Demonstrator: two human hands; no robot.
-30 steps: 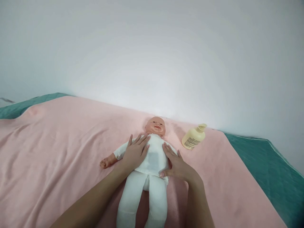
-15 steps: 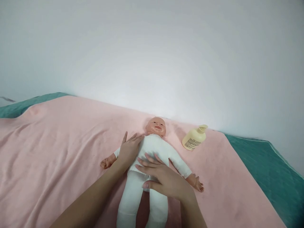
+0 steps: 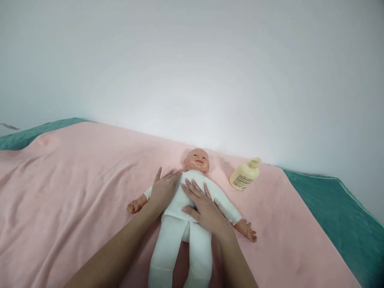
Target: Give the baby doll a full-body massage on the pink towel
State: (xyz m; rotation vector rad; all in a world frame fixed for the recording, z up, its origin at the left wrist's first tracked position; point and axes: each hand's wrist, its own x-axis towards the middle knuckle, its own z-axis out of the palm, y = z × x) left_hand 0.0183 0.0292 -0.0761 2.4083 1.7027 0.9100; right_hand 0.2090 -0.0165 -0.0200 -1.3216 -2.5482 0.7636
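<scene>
A baby doll (image 3: 174, 234) with a white cloth body lies on its back, its head toward the wall and its arms spread. My left hand (image 3: 163, 190) rests against the doll's side near the shoulder on the left, fingers stretched out, covering part of that arm. Across the middle of the doll's torso lies my right hand (image 3: 205, 208), open and flat with the fingers spread. To the right of the doll's head stands a pale yellow pump bottle (image 3: 244, 175) with a printed label, touched by neither hand.
Under the doll spreads a pink blanket (image 3: 75, 180), wrinkled on the left side. Green cloth (image 3: 336, 212) shows past its right edge and at the far left. A plain pale wall (image 3: 192, 72) rises right behind.
My right hand has moved up the doll's body, from the lower belly to the chest, and now lies flat there. My left hand and the bottle stay about where they were.
</scene>
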